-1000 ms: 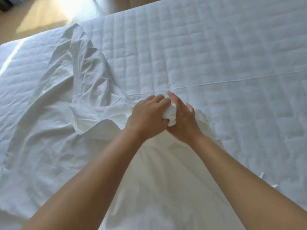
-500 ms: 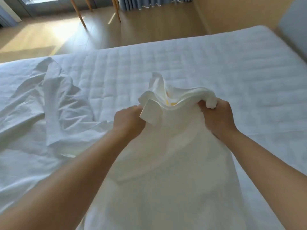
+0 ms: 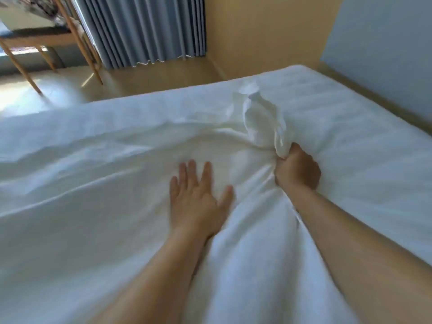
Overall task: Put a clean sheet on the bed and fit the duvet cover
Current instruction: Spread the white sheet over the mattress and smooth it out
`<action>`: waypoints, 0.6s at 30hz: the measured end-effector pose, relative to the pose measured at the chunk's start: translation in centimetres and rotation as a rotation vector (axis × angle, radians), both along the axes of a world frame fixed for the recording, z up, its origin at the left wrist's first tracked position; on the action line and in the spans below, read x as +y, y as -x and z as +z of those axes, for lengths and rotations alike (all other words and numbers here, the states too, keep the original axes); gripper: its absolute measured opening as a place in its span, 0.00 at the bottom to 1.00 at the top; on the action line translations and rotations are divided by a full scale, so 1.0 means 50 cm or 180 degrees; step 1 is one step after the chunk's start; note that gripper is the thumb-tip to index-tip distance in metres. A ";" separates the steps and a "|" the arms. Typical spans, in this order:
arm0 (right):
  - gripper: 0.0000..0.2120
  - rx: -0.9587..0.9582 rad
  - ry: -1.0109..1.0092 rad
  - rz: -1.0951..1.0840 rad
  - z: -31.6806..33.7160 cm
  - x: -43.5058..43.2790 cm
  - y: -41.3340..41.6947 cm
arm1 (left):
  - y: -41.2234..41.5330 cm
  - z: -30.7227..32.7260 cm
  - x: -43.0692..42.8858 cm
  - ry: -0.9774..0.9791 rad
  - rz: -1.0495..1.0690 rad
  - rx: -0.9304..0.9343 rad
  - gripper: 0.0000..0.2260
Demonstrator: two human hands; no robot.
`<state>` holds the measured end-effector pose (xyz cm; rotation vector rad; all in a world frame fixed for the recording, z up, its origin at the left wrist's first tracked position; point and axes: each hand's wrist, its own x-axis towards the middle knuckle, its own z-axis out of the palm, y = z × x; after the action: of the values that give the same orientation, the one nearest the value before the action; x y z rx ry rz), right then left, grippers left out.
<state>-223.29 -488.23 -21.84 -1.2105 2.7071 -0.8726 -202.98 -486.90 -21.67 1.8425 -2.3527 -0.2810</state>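
A white sheet (image 3: 93, 195) lies rumpled over the left and middle of the bed, billowing slightly. My right hand (image 3: 297, 169) grips a bunched corner of the sheet, and a tuft of cloth (image 3: 261, 122) stands up above the fist. My left hand (image 3: 198, 197) is spread with straight fingers and rests flat on the sheet, just left of the fist. The quilted white mattress (image 3: 362, 160) shows bare to the right of the sheet. The frame is blurred by motion.
Beyond the bed's far edge lies a wooden floor (image 3: 140, 80). Blue-grey curtains (image 3: 145, 29) hang at the back. A wooden table or chair with slanted legs (image 3: 46, 40) stands at the back left. A pale blue headboard or wall (image 3: 385, 47) rises at the right.
My left hand has let go of the bunched sheet and now lies flat on it. My right hand has carried the bunch further across the bed, and the sheet has spread out.
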 end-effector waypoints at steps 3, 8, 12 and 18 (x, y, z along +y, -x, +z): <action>0.16 0.0267 0.0222 0.0167 -0.010 -0.091 0.028 | 0.029 -0.043 -0.079 0.0249 0.0161 0.0094 0.33; 0.19 0.0005 0.0530 0.0160 -0.011 -0.139 0.041 | 0.048 -0.034 -0.120 0.0333 0.0212 0.0207 0.30; 0.19 -0.1196 0.0822 0.0205 0.042 -0.094 0.030 | 0.034 -0.027 -0.107 0.0497 0.0097 0.0391 0.26; 0.21 -0.1662 -0.0278 0.0823 0.094 0.209 0.062 | 0.029 0.038 -0.028 0.0266 -0.0186 0.0601 0.24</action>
<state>-226.38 -477.77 -17.15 -1.0938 2.1042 -0.8746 -204.43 -488.30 -19.77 1.6352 -2.2568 -0.3418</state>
